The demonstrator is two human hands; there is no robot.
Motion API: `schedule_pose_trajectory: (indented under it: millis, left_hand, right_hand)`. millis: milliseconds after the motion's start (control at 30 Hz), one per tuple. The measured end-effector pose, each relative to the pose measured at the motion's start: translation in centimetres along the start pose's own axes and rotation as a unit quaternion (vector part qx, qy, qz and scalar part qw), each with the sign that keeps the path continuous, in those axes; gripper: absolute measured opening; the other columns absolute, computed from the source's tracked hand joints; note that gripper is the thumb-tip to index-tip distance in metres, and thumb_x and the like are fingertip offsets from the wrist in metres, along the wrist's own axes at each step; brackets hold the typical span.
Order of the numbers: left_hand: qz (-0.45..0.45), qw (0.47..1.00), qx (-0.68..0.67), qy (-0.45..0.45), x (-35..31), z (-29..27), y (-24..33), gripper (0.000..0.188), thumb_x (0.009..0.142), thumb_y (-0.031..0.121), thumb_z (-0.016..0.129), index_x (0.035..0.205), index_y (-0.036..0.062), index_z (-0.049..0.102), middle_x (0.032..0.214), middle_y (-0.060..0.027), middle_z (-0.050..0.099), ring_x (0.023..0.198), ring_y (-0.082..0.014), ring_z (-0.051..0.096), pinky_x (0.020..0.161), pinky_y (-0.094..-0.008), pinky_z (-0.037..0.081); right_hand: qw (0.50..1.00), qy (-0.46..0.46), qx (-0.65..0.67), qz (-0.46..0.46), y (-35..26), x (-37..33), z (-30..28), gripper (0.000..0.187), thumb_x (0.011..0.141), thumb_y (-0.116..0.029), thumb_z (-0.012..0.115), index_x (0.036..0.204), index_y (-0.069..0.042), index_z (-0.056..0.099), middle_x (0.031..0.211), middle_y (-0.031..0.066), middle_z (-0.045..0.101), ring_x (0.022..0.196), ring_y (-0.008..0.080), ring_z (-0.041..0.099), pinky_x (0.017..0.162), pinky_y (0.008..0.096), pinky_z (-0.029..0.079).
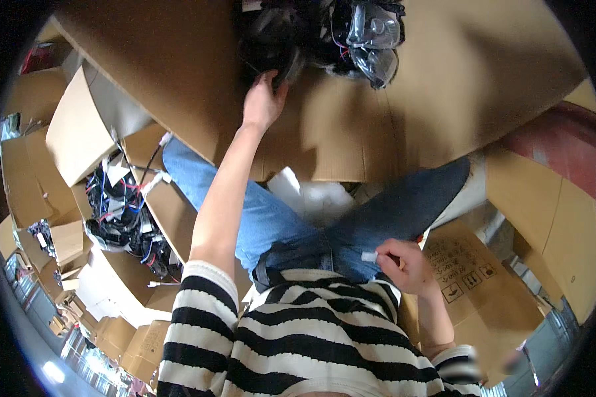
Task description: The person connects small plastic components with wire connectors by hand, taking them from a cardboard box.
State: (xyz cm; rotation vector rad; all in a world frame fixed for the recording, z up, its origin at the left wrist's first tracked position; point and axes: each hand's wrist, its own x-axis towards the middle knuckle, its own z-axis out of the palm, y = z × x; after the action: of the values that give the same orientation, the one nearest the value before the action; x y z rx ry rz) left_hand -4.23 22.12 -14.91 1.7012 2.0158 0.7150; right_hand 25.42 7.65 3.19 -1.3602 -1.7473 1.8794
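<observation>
My left hand reaches into the large cardboard box in front of me. Its fingers are closed at the lower edge of a dark, shiny plastic-wrapped item, with the fingertips partly hidden. To the right of that item lie clear-bagged dark parts with thin coloured wires. Over my right thigh, my right hand is closed, pinching a small white piece between thumb and fingers. Whether that piece is a tag or a connector is too small to tell.
The large cardboard box stands open between my knees. At the left, another open box holds bagged wired parts. White crumpled wrapping lies between my legs. A printed carton is at my right, and more cartons stand at lower left.
</observation>
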Motion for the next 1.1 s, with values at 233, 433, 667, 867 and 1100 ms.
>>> schedule_pose_trajectory:
  millis: [233, 433, 667, 867, 1100]
  left_hand:
    - [-0.082, 0.993, 0.051, -0.074, 6.6, 13.1, -8.2, 0.059, 0.077, 0.038, 0.051, 0.118, -0.0013, 0.038, 0.115, -0.0242, 0.043, 0.107, -0.035, 0.042, 0.09, -0.0381, 0.035]
    - [0.133, 0.955, 0.205, -0.17, -2.6, 12.8, -1.1, 0.058, 0.075, 0.038, 0.053, 0.118, 0.0013, 0.04, 0.106, -0.0202, 0.051, 0.087, -0.0318, 0.054, 0.082, -0.045, 0.038]
    - [-0.007, 0.964, 0.008, -0.265, -4.3, 12.9, 0.2, 0.017, 0.076, 0.029, 0.052, 0.082, 0.0156, 0.06, 0.073, -0.0111, 0.06, 0.063, -0.0289, 0.059, 0.054, -0.0386, 0.048]
    - [-0.092, 0.911, -0.396, -0.07, 1.6, 16.6, -6.7, 0.016, 0.081, 0.021, 0.051, 0.08, 0.0056, 0.055, 0.061, -0.0059, 0.052, 0.057, -0.0167, 0.052, 0.049, -0.0266, 0.043]
    - [-0.436, 0.818, -0.337, -0.163, 6.8, 22.6, -7.6, 0.039, 0.082, 0.03, 0.047, 0.113, 0.0076, 0.043, 0.108, -0.0151, 0.047, 0.093, -0.0268, 0.05, 0.075, -0.035, 0.044]
  right_hand:
    - [0.989, 0.032, 0.058, 0.13, 1.4, 2.3, -1.3, 0.009, 0.079, -0.009, 0.052, 0.077, 0.0, 0.054, 0.064, 0.0078, 0.053, 0.057, 0.0124, 0.05, 0.051, 0.0246, 0.038]
    - [0.98, 0.062, 0.119, 0.149, 3.3, 3.3, -2.7, 0.007, 0.079, -0.009, 0.052, 0.078, -0.002, 0.054, 0.064, 0.0035, 0.053, 0.058, 0.0091, 0.049, 0.052, 0.0228, 0.038]
    - [0.983, 0.034, 0.082, 0.162, 2.4, 5.4, -2.6, 0.006, 0.079, -0.007, 0.052, 0.079, -0.002, 0.054, 0.063, 0.0053, 0.053, 0.056, 0.0114, 0.051, 0.05, 0.0235, 0.039]
    - [0.983, 0.024, 0.105, 0.147, 3.0, 6.3, -2.9, 0.01, 0.081, -0.009, 0.048, 0.076, -0.001, 0.051, 0.064, 0.0019, 0.051, 0.055, 0.008, 0.047, 0.05, 0.0206, 0.037]
    - [0.977, 0.039, 0.12, 0.172, 3.6, 6.5, -3.6, 0.007, 0.079, -0.008, 0.053, 0.078, -0.001, 0.054, 0.064, 0.0064, 0.054, 0.058, 0.0131, 0.052, 0.054, 0.0244, 0.041]
